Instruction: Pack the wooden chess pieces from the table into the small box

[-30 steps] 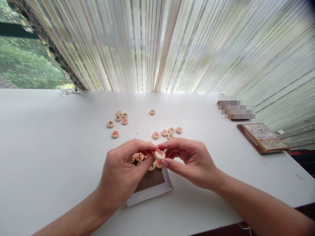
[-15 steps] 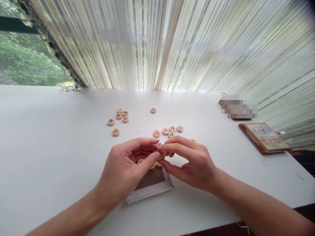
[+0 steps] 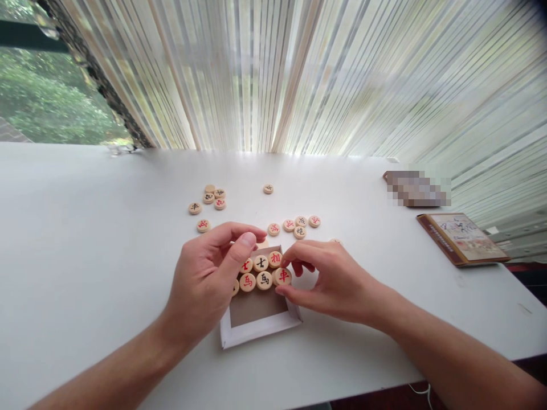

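Note:
Low over the shallow white-rimmed box (image 3: 260,333), my right hand (image 3: 329,279) pinches a round wooden Chinese chess piece (image 3: 282,277) with a red character. This piece sits at the right end of a row and seems to overlap another piece beneath. Beside it lie a black-marked piece (image 3: 264,281) and a red-marked piece (image 3: 247,282). A second row holds another black-marked piece (image 3: 261,262) and a red-marked piece (image 3: 276,259). My left hand (image 3: 209,262) curves over the box's left side, thumb raised and fingers apart, partly covering pieces there. Near its fingertips shows a pale disc (image 3: 262,244).
Loose chess pieces lie beyond the box: a cluster (image 3: 208,197) at left, a lone piece (image 3: 268,188) farther back, and a group (image 3: 300,232) at right. A flat printed box (image 3: 464,239) and a blurred-out object (image 3: 416,188) stand at right. A strip curtain (image 3: 256,74) hangs behind.
My left hand has drawn back to the left from the red-marked piece, its thumb lifting away. My right hand has brought that piece down into the row, and more pieces show.

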Demonstrator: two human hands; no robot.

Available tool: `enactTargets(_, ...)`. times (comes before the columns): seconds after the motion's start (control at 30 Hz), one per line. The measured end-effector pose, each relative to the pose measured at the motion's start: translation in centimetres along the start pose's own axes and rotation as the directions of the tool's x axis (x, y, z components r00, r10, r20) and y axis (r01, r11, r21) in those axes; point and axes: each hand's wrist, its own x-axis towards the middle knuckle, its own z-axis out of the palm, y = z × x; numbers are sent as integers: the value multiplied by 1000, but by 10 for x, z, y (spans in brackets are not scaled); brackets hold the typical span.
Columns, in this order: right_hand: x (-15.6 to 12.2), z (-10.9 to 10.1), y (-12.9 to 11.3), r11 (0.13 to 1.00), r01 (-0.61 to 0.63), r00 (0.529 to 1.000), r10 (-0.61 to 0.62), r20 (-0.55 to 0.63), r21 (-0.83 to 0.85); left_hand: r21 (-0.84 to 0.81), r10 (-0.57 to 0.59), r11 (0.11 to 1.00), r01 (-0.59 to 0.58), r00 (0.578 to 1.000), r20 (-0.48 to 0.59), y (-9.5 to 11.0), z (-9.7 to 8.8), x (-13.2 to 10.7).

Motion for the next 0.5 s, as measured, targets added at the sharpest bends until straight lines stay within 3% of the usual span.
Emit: enactTargets(0.5,-3,3,0,1000,0,1000,0,29,-28,-66,-41,997,41,999,7,3,6,-2)
